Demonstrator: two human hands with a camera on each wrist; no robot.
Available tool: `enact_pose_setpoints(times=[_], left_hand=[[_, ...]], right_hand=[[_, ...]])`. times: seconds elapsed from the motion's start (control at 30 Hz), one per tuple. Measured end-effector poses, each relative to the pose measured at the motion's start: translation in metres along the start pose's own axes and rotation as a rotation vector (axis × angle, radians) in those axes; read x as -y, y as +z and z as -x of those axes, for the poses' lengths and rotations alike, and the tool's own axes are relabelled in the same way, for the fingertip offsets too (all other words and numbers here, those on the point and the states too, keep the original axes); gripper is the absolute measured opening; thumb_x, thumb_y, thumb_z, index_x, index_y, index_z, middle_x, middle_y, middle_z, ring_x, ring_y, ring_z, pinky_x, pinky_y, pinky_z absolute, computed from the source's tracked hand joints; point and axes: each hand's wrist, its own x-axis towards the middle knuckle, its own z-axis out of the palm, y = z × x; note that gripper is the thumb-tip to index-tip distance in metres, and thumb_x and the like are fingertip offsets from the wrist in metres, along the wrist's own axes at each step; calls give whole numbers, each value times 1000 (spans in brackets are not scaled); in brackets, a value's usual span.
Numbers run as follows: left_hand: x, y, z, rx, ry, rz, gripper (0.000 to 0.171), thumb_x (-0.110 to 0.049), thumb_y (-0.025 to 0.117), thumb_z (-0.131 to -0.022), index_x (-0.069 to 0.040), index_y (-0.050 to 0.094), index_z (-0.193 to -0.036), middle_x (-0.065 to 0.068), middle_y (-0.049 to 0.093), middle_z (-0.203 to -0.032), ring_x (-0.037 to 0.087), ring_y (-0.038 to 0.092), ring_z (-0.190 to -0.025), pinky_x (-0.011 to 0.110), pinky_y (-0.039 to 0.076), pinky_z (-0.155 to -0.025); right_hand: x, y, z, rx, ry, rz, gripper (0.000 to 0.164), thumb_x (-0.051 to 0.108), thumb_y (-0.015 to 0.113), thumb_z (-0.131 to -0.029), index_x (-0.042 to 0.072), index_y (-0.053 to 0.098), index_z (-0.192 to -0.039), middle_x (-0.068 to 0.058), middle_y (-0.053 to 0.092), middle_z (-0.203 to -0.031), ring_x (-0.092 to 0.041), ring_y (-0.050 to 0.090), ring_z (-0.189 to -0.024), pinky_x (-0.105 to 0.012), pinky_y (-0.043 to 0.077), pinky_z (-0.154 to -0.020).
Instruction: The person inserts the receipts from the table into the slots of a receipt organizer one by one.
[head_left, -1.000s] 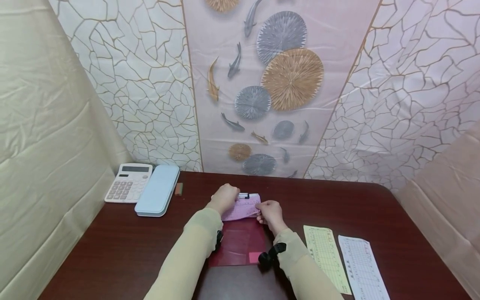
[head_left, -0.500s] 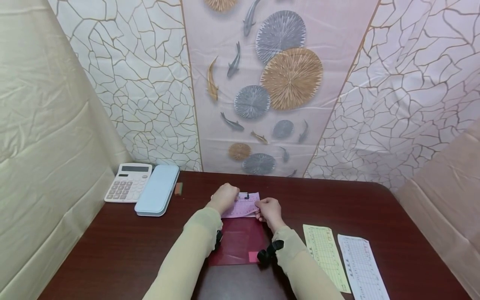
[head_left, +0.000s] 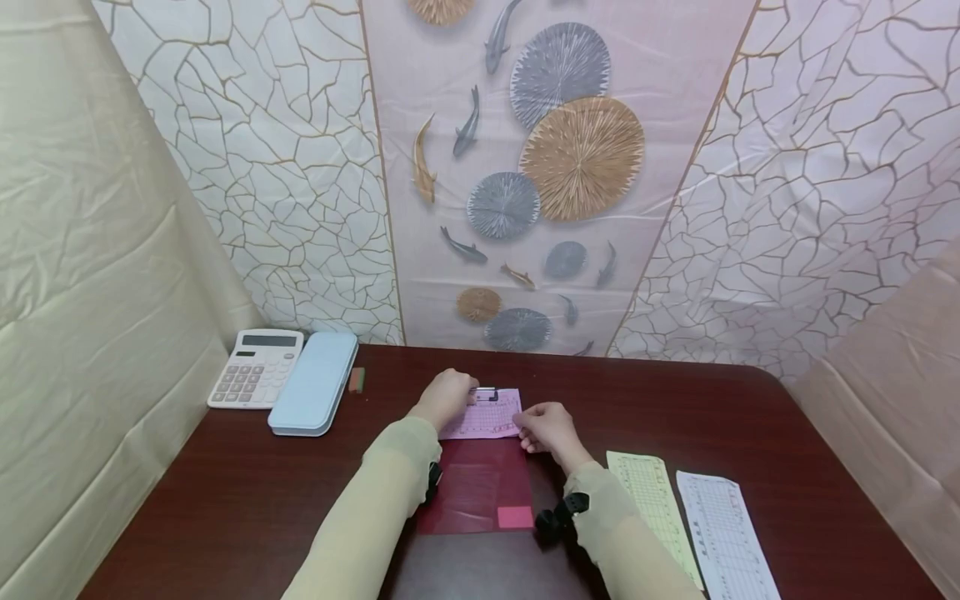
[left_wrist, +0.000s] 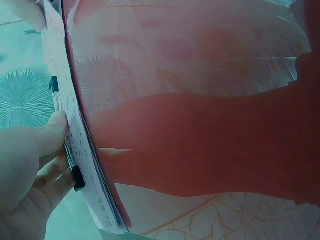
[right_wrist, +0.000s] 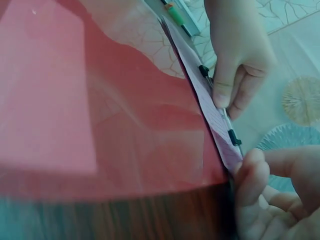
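Note:
A glossy dark red clip folder (head_left: pixel 472 492) with a pink label lies on the table in front of me. Across its far end is a printed pink paper slip (head_left: pixel 483 422), under a metal clip with black ends (head_left: pixel 491 394). My left hand (head_left: pixel 444 398) grips the clip from the left, its thumb on the metal bar, as the left wrist view also shows. My right hand (head_left: pixel 551 431) pinches the right edge of the slip between thumb and forefinger. In the right wrist view those fingertips (right_wrist: pixel 254 165) are at the slip's corner.
A yellow printed slip (head_left: pixel 654 500) and a white one (head_left: pixel 727 533) lie to the right of my right forearm. At the back left are a white calculator (head_left: pixel 251 379), a light blue case (head_left: pixel 315 383) and an eraser (head_left: pixel 357 380). A patterned cloth hangs behind the table.
The pink slip's lifted, wavy near edge now lies flatter and straighter across the folder. My right hand has shifted slightly right, baring the folder's pink label. My left hand stays at the clip.

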Motion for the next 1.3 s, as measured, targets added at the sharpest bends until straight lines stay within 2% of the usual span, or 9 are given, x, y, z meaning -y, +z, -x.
enact_pose_setpoints(times=[0.13,0.27,0.6,0.8,1.13,1.3], left_hand=[[0,0,0,9,-19,8,12,-16,66,-90,-13,73,-100,1,71,-96,15,64,-93,33,52,-84],[0,1,-1,12,-24,14,12,-16,65,-90,-14,73,-100,0,70,-95,15,62,-92,32,51,-84],[-1,2,1,19,-56,49,20,-16,64,-91,-13,72,-109,1,70,-105,16,62,-101,34,50,-92],[0,3,0,17,-51,55,20,-17,64,-91,-12,72,-108,2,70,-105,16,62,-101,34,50,-92],[-1,1,1,29,-53,59,21,-18,64,-91,-13,72,-111,2,70,-107,17,62,-103,35,50,-94],[-1,1,2,34,-63,72,24,-17,64,-92,-13,70,-114,2,69,-110,18,61,-107,35,48,-96]], right_hand=[[-1,-8,3,38,7,58,17,12,67,-86,-5,67,-89,-5,57,-59,-8,50,-42,-20,47,-41],[-4,-15,5,39,-13,113,17,13,68,-86,-3,69,-88,-6,59,-61,-9,50,-44,-21,47,-41],[-4,-32,11,22,-58,144,16,14,68,-87,-2,69,-91,-7,60,-66,-12,54,-52,-24,51,-47],[-3,-39,15,22,-86,159,15,12,67,-87,-3,69,-90,-7,60,-67,-13,55,-53,-27,52,-49],[-9,-57,19,5,-127,251,15,14,67,-87,-1,69,-91,-6,63,-70,-14,57,-57,-28,53,-52],[-10,-67,25,27,-151,293,17,13,66,-88,-2,69,-95,-7,66,-73,-16,60,-59,-31,55,-55]])
